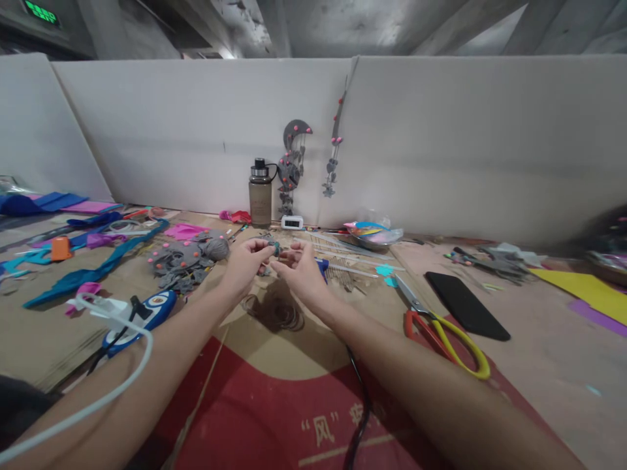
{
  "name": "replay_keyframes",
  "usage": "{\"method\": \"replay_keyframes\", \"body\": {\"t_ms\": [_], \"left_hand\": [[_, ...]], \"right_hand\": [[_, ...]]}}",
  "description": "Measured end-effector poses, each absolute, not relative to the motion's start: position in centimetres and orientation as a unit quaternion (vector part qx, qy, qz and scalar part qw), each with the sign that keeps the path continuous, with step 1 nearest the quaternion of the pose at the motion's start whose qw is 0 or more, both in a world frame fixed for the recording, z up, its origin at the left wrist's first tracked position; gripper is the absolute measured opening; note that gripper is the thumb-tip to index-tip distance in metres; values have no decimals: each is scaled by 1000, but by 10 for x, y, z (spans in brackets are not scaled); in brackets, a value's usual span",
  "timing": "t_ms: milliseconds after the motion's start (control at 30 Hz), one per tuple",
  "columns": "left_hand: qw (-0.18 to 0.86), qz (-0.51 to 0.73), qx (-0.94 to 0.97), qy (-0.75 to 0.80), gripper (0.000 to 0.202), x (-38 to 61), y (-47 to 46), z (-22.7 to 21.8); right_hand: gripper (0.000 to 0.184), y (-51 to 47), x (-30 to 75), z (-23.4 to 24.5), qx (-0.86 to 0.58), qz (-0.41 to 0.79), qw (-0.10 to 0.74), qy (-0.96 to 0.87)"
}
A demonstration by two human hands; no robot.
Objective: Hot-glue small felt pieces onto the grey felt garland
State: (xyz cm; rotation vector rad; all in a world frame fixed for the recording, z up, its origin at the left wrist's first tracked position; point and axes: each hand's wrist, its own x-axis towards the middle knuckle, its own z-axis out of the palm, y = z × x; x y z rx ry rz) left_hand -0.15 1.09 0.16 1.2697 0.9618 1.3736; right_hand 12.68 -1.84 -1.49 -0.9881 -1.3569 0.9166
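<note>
My left hand point(249, 262) is raised over the cardboard, thumb and fingertips pinched on a small dark teal piece point(277, 249). Close beside it, my right hand point(301, 271) has its fingers curled in and its thumb near the same piece. What the right fingertips grip is too small to make out. Below both hands lies a loose coil of brown cord point(289, 318), partly in shadow. A blue tool point(322, 266), perhaps a glue gun, shows just behind my right hand, mostly hidden. Grey felt pieces with pink dots point(179, 258) and a grey yarn ball point(215, 247) are left of my hands.
Scissors point(435, 326) and a black phone point(467, 305) lie to the right. A bottle point(260, 199) and a small digital clock point(292, 222) stand at the back by the white partition point(196, 130). On the left are a blue power strip point(161, 310) and a white cable point(142, 365).
</note>
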Motion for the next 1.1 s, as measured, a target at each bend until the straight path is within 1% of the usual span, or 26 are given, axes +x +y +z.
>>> {"method": "replay_keyframes", "body": {"t_ms": [67, 167, 233, 367, 500, 567, 633, 767, 833, 967, 1100], "left_hand": [[479, 574, 527, 404, 28, 0, 9, 2], [457, 573, 551, 400, 26, 1, 6, 2], [449, 567, 565, 398, 25, 3, 3, 2], [459, 563, 562, 397, 31, 9, -4, 2], [491, 551, 567, 365, 33, 15, -8, 0], [502, 528, 587, 355, 30, 15, -7, -3], [500, 491, 622, 350, 28, 12, -4, -3], [495, 433, 660, 363, 29, 1, 2, 5], [489, 441, 644, 389, 28, -4, 4, 11], [434, 441, 668, 414, 26, -8, 5, 18], [464, 389, 698, 382, 27, -6, 4, 15]], "right_hand": [[47, -17, 124, -15, -419, 424, 578, -557], [25, -16, 131, -13, -448, 371, 578, -572], [17, -16, 137, -12, -463, 331, 577, -586], [19, -15, 141, -12, -464, 325, 593, -573], [22, -13, 140, -16, -440, 358, 611, -553], [20, -11, 142, -16, -426, 373, 608, -556], [16, -9, 147, -15, -426, 365, 606, -564], [11, -9, 162, -6, -462, 287, 567, -619], [9, -11, 167, 0, -472, 234, 530, -664], [9, -17, 169, 5, -457, 128, 467, -746], [13, -23, 164, 3, -425, 71, 447, -784]]}}
